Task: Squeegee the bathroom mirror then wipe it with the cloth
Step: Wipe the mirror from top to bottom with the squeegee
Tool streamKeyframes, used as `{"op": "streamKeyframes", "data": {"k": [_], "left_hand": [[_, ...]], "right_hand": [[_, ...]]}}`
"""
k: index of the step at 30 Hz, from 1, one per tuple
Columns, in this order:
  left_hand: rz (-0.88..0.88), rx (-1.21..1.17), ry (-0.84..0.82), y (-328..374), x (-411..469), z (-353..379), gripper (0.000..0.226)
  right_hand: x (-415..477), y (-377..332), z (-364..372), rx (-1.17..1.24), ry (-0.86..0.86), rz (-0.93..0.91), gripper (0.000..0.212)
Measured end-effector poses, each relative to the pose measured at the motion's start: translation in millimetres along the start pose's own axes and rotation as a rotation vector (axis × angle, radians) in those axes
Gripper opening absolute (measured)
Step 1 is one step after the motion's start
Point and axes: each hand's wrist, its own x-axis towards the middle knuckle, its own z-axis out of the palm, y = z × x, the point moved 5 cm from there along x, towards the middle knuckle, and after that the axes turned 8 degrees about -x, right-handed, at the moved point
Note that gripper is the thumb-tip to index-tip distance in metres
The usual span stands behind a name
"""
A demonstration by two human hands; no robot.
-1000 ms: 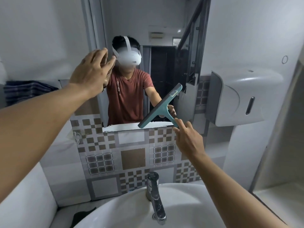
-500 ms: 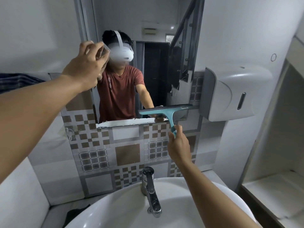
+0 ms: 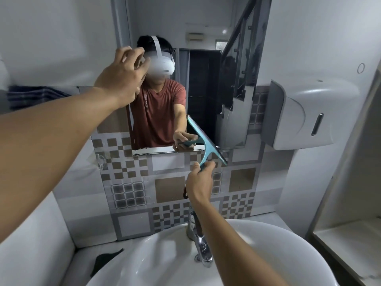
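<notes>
While tilted, teal squeegee (image 3: 203,139), unlabelled.

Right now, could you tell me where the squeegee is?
Head view, right of centre: the squeegee is in the right hand, at the mirror's bottom edge.

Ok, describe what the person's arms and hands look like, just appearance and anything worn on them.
Both arms are bare from the frame edge to the fingertips: no sleeves, gloves or watch on either wrist show in the head view. The left hand and right hand have no rings that can be made out. The reflection in the mirror shows a short-sleeved rust-red T-shirt ending above the elbow.
</notes>
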Motion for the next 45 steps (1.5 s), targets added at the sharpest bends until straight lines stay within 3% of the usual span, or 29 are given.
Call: {"op": "streamKeyframes", "data": {"k": [7, 15, 26, 34, 45], "left_hand": [[-0.010, 0.013, -0.006, -2, 1, 2, 0.073], [-0.028, 0.026, -0.016, -2, -3, 1, 0.077], [0.010, 0.033, 0.078, -3, -4, 12, 0.064], [-0.022, -0.017, 0.072, 7, -7, 9, 0.072], [-0.023, -0.035, 0.069, 9, -11, 4, 0.074]], "right_hand": [[-22, -2, 43, 0.068, 0.017, 0.010, 0.011], [-61, 9, 91, -0.019, -0.141, -0.092, 0.010], [-58, 22, 73, -0.289, -0.135, -0.199, 0.009], [-51, 27, 58, -0.506, -0.203, -0.216, 0.020], [-46, 25, 42, -0.630, -0.265, -0.233, 0.012]]}}
